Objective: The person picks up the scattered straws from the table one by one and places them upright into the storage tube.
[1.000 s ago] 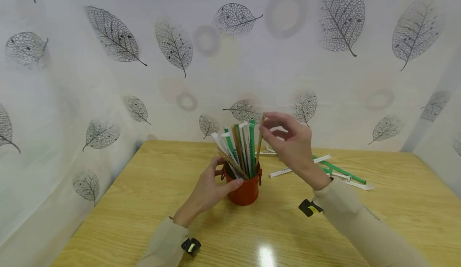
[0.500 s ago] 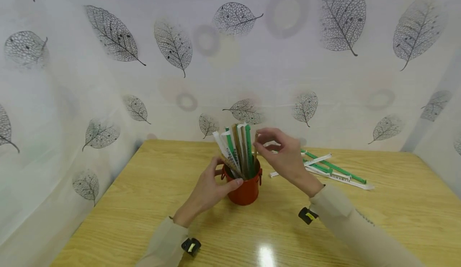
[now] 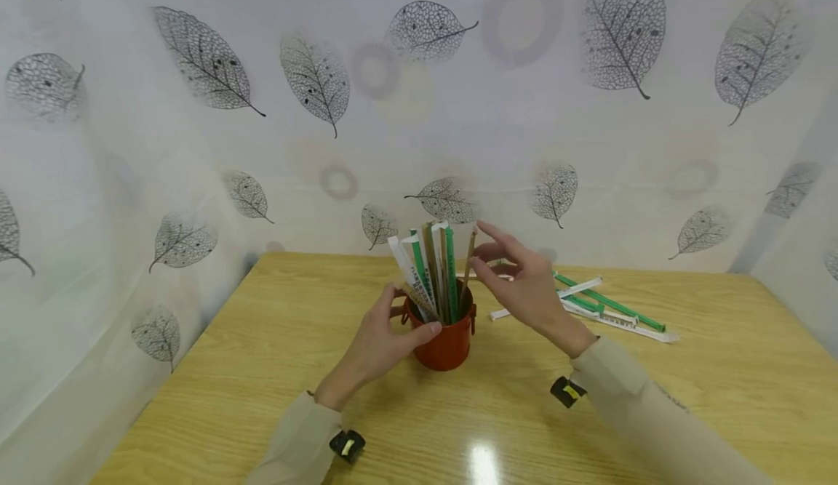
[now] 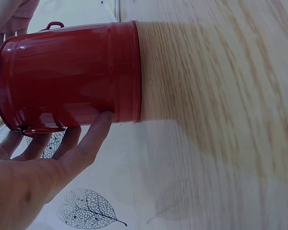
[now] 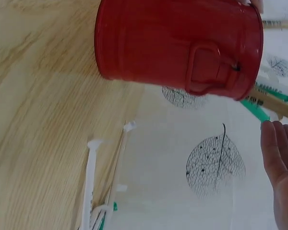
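Straws (image 3: 451, 274) in green, white and brown stand in the red bucket (image 3: 441, 350), long axes near upright and upper ends raised well above the rim. The white ones at the left tip outward to the left; the green one in front is almost plumb. Apart from the bunch, a brown straw (image 3: 468, 261) rests at the right of the mouth, its top pointing up and slightly right.

The bucket is upright on the table (image 3: 262, 383); both wrist views show it lying sideways. The left hand (image 3: 386, 339) grips it, thumb at the near side of the rim, fingers around the left. The right hand (image 3: 524, 285) is spread beside the brown straw, fingers loose; whether the thumb touches it is hard to tell. Farther right, loose straws (image 3: 610, 301) lie crossed, mostly slanting down to the right.

Bucket walls hide every lower end inside. The right hand and forearm cover part of the loose pile. In the left wrist view the straws are barely visible; the right wrist view cuts off much of the right hand, and print on the wrappers is too small to read.
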Tool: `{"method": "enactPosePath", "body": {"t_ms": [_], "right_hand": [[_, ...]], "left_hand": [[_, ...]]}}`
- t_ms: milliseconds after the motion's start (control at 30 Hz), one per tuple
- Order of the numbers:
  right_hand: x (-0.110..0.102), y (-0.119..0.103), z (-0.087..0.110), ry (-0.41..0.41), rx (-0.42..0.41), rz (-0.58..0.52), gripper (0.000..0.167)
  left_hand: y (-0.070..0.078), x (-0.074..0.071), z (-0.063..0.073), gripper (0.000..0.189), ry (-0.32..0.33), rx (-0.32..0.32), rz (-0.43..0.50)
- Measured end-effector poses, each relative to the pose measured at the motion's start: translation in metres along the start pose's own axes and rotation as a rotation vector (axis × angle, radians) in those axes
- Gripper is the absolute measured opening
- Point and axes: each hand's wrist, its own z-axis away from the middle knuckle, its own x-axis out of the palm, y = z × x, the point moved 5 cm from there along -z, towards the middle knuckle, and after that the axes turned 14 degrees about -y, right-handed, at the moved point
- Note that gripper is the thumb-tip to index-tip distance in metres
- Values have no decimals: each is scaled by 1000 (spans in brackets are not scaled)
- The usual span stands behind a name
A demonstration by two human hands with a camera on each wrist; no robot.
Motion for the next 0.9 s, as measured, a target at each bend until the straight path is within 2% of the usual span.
{"method": "enactPosePath", "body": {"t_ms": [100,167,233,333,400,500,600,733,900], "right_hand": [[-9,9,2,-7,20,42,43],[-14,18,4,-66,41,117,33],[-16,27,7,-186,64,226,24],[-12,43,15,-439,113,406,19],[-8,52,22,-595,166,478,20],[-2,63,31,-742,254,558,22],[4,69,37,-796,287,620,23],[11,72,41,-817,237,664,20],[13,72,44,-812,176,652,19]], "left_hand": [[3,0,-1,73,-1,54,-10],[4,-1,-1,71,-1,84,-16],[4,-1,-1,71,0,94,-24],[4,-1,-1,71,-3,99,-27],[4,0,-1,71,-4,102,-28],[4,0,-2,71,-8,100,-24],[5,0,-2,72,-11,99,-24],[4,0,-3,72,-12,93,-23],[5,-1,-2,71,-12,87,-22]]}}
